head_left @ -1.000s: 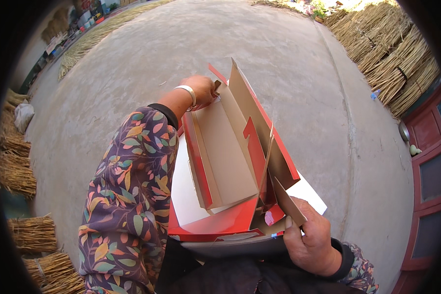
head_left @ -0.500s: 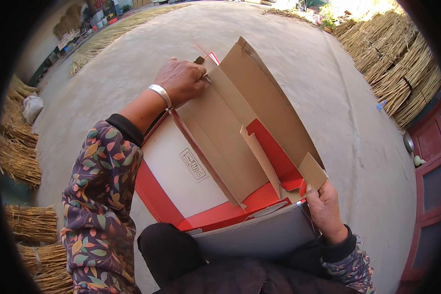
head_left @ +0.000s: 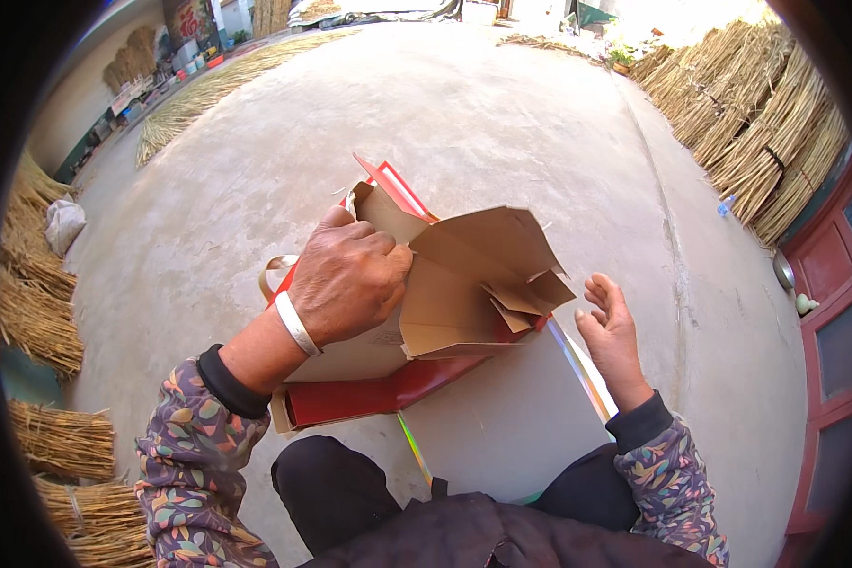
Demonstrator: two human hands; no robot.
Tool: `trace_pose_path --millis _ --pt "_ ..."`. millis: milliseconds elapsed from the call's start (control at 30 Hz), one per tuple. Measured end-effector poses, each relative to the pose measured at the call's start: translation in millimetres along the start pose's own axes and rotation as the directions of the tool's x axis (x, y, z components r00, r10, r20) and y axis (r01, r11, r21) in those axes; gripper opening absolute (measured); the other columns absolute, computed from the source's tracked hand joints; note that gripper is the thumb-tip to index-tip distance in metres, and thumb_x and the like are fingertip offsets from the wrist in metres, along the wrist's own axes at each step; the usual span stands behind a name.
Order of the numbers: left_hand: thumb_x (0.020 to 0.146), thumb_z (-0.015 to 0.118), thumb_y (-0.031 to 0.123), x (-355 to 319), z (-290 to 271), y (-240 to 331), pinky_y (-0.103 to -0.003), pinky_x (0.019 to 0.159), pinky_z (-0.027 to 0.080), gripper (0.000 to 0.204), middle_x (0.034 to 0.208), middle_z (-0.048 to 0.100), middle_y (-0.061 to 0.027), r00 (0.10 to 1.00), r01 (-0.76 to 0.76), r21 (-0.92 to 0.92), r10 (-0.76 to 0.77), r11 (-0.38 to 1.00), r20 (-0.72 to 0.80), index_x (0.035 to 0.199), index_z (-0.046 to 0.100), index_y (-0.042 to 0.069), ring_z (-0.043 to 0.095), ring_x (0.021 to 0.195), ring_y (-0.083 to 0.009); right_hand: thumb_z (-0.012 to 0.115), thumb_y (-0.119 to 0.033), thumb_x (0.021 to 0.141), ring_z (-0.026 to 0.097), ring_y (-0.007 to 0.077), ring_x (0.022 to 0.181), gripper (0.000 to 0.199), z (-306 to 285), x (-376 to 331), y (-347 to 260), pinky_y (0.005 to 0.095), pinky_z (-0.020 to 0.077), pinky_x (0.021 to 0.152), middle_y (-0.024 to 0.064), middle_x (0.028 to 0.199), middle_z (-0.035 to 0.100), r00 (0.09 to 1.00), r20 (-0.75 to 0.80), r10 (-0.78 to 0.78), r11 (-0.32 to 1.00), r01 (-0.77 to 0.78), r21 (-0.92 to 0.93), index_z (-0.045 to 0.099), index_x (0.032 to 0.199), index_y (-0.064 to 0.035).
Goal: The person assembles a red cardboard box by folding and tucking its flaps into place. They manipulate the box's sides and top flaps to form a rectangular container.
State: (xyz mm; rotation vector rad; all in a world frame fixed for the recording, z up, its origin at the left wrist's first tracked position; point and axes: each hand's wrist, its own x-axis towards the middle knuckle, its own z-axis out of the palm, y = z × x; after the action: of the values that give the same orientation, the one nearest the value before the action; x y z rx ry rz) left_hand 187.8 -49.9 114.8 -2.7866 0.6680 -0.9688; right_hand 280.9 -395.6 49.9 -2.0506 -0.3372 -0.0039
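A partly unfolded cardboard box, with a brown inside (head_left: 454, 284) and red outer faces, stands tilted over my knees. My left hand (head_left: 355, 275) is closed on an upper edge of its cardboard, wearing a silver bracelet at the wrist. Behind that hand a red flap (head_left: 402, 189) sticks up, and a pale ribbon loop (head_left: 273, 273) hangs out at the left. Below lies a red-lined tray part (head_left: 341, 402). A grey panel (head_left: 502, 426) with shiny rainbow edge strips slants toward my lap. My right hand (head_left: 613, 336) is off the box to the right, fingers apart, holding nothing.
Straw bundles (head_left: 743, 104) lean along the right side, beside a red door (head_left: 828, 312). More bundles (head_left: 62, 440) are stacked at the left, near a white sack (head_left: 64, 225). Loose stalks (head_left: 218, 85) lie on the concrete floor (head_left: 284, 133) at the far left.
The box has tilted and come lower, its brown panels folding inward. My right hand has let go of the cardboard flap and moved clear. My left hand keeps its grip, now lower.
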Motion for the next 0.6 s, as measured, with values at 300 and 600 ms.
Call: trace_pose_path --millis 300,600 --pt "0.073 0.066 0.008 -14 -15 54 -0.034 0.067 0.041 0.008 0.067 0.052 -0.0024 0.995 -0.095 0.12 0.098 0.988 -0.022 0.074 0.058 0.011 0.055 0.067 -0.0185 0.074 -0.008 0.086 0.056 0.0358 0.128 0.072 41 6 -73 0.0427 0.0464 0.108 0.0163 0.136 0.061 0.806 -0.02 -0.592 0.782 0.568 -0.256 0.042 0.151 -0.007" --pt "0.074 0.069 0.012 -31 -11 67 -0.037 0.084 0.043 0.01 0.084 0.056 0.0005 0.991 -0.069 0.229 0.093 0.971 -0.093 0.084 0.066 0.013 0.055 0.083 -0.0168 0.064 -0.003 0.099 0.063 0.0114 0.096 0.015 35 23 -50 0.0285 0.0529 0.087 0.0027 0.104 0.07 0.897 0.291 -0.331 0.915 0.23 0.332 0.073 0.11 -0.0019"
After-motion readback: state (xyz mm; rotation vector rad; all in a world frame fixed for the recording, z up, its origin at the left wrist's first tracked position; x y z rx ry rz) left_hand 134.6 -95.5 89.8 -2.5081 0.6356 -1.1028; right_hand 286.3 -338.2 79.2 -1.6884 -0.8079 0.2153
